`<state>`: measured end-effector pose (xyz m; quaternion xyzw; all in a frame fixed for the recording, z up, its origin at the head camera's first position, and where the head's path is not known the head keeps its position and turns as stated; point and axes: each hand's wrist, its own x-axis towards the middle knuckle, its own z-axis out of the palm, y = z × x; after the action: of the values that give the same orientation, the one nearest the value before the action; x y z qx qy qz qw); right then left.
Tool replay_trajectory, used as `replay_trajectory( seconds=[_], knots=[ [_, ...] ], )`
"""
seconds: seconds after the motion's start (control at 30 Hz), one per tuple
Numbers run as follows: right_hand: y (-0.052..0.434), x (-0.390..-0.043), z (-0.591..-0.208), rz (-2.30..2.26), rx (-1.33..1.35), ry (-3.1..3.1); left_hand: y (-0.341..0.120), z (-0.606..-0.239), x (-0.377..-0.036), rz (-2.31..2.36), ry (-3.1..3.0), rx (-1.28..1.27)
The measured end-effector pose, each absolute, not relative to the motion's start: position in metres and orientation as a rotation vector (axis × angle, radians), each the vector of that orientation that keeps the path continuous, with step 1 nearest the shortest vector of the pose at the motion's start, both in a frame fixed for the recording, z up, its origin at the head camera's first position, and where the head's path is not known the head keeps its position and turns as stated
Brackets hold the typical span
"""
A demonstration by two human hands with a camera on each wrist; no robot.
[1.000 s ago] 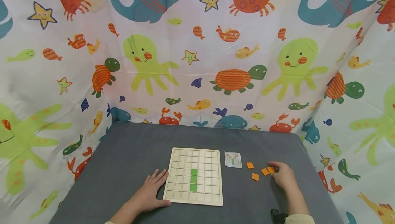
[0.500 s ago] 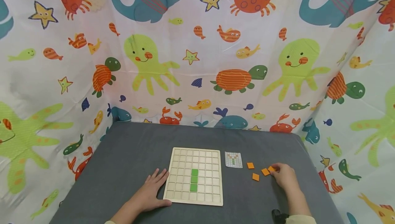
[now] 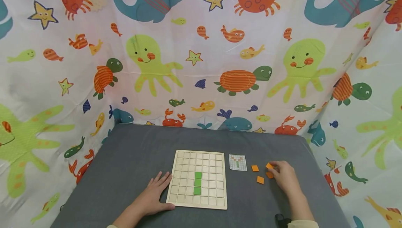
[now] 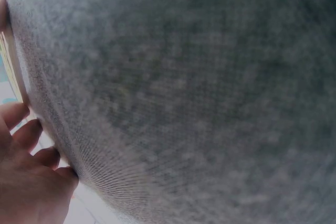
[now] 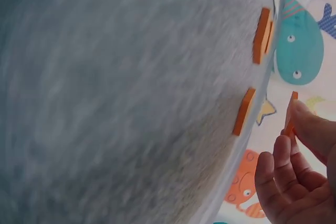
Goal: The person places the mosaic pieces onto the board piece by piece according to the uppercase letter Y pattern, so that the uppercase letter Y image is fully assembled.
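Observation:
A wooden grid board (image 3: 213, 172) lies on the grey table, with three green square tiles (image 3: 197, 182) in one column of its cells. My left hand (image 3: 150, 195) rests with spread fingers at the board's left edge; thumb and fingertips touch the frame. To the right, my right hand (image 3: 285, 177) pinches an orange square tile (image 5: 289, 125) between thumb and fingers, lifted off the table. Just below it lies another orange tile (image 3: 270, 175), partly hidden by the fingers. Two more loose tiles are nearby, an upper orange tile (image 3: 255, 168) and a lower orange tile (image 3: 260, 180).
A small printed pattern card (image 3: 237, 162) lies between the board and the loose tiles. The grey cloth-covered table (image 3: 141, 144) ends at a curtain (image 3: 188, 81) printed with sea animals. A black object (image 3: 281, 220) sits by the right sleeve.
My right hand has lifted one orange tile from beside its neighbour and moved it left and slightly away from me. The left hand and board stay where they were.

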<state>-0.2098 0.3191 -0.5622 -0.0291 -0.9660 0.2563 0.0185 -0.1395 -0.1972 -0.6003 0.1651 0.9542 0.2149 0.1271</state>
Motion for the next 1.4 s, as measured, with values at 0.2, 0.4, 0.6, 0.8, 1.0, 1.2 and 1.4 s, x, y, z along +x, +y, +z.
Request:
replay_trajectory(
  seconds=[0.2, 0.4, 0.6, 0.8, 1.0, 1.2, 1.4],
  knots=[
    [0.306, -0.212, -0.557, 0.832, -0.051, -2.988, -0.196, -0.599, -0.139, 0.618, 2.773, 0.474],
    [0.287, -0.215, -0.550, 0.845, 0.001, -2.959, -0.197, -0.601, -0.139, 0.620, 2.785, 0.479],
    [0.266, -0.219, -0.546, 0.859, 0.059, -2.945, -0.197, -0.599, -0.139, 0.623, 2.778, 0.479],
    [0.244, -0.223, -0.543, 0.911, 0.106, -2.930, -0.197, -0.598, -0.139, 0.614, 2.772, 0.472],
    [0.225, -0.226, -0.541, 0.917, 0.144, -2.905, -0.197, -0.598, -0.140, 0.606, 2.770, 0.463],
    [0.210, -0.228, -0.540, 0.938, 0.163, -2.930, -0.197, -0.598, -0.139, 0.612, 2.772, 0.467],
    [0.195, -0.228, -0.541, 0.961, 0.180, -2.943, -0.197, -0.598, -0.140, 0.613, 2.767, 0.472]
  ],
)
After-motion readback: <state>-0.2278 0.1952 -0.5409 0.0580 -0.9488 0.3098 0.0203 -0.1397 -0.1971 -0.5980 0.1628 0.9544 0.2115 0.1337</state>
